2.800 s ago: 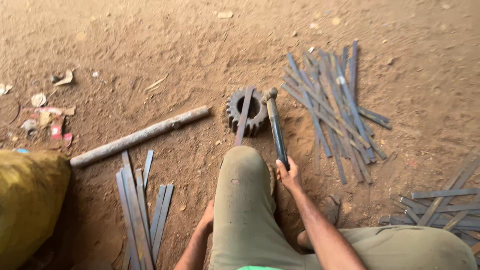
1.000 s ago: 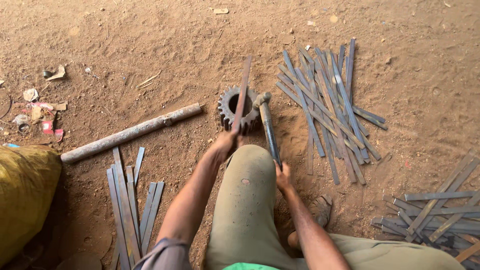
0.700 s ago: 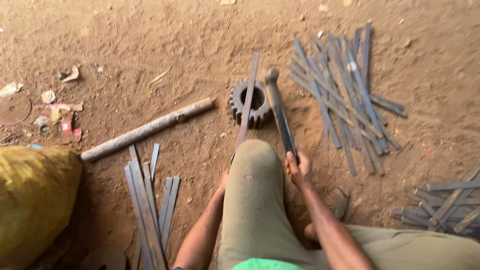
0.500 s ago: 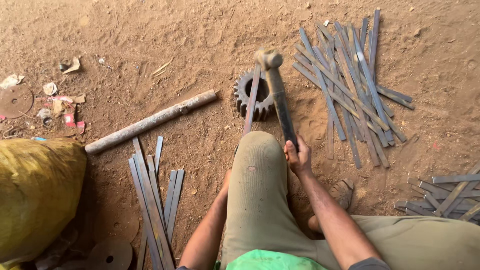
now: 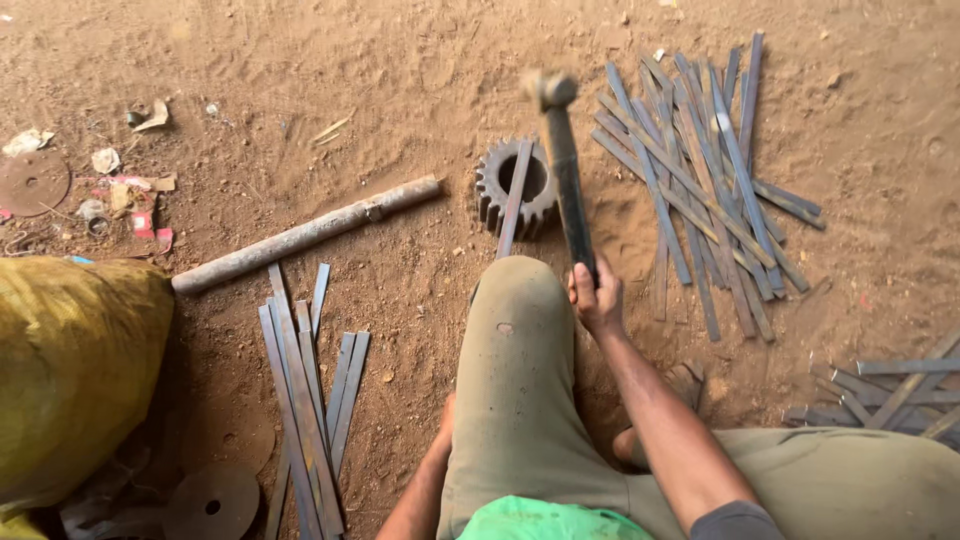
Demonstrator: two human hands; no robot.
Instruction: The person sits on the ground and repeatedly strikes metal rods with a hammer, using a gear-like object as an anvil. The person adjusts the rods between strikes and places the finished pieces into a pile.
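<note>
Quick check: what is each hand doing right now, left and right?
Left hand: hidden behind the knee, so its state cannot be told.
Right hand: closed around the handle of the hammer, whose head is raised above the gear and the metal strip lying across it.

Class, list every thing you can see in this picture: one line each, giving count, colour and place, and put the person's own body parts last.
Dark-handled metal hammer: one, raised over the gear.
Toothed grey metal gear wheel: one, centre, on the dirt.
Flat grey metal strip: one, lying across the gear.
Strip pile: many, grey, right of the gear.
Strip bundle: several, grey, lower left.
More strips: several, grey, right edge.
Rusty metal pipe: one, left of the gear.
Yellow sack: one, far left.
Rusty discs: two, at the left edge and at the bottom left.
Scraps: several, upper left.
Right hand: grips the hammer handle.
Left hand: hidden behind the knee.
</note>
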